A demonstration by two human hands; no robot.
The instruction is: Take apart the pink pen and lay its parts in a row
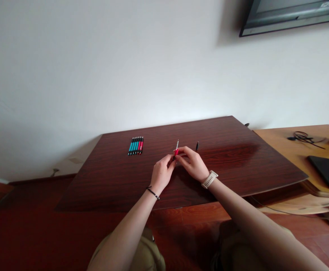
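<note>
Over the middle of the dark wood table (223,180), my two hands meet at a red pen barrel (176,152). A thin, pale refill (177,143) sticks up out of it, pointing away from me. My left hand (161,171) pinches the lower, dark end between its fingertips. Higher up, the thumb and fingers of my right hand (194,162) close round the red part. Just beyond the right knuckles lies a black pen piece (197,145), its near end partly hidden. To the left, several teal and red pens (135,146) with black ends lie side by side.
On the right stands a lighter wooden desk (277,145) with a coiled black cable (303,137) and a flat black device (326,172). A white wall (125,67) rises behind the table, with a screen (291,19) mounted at upper right.
</note>
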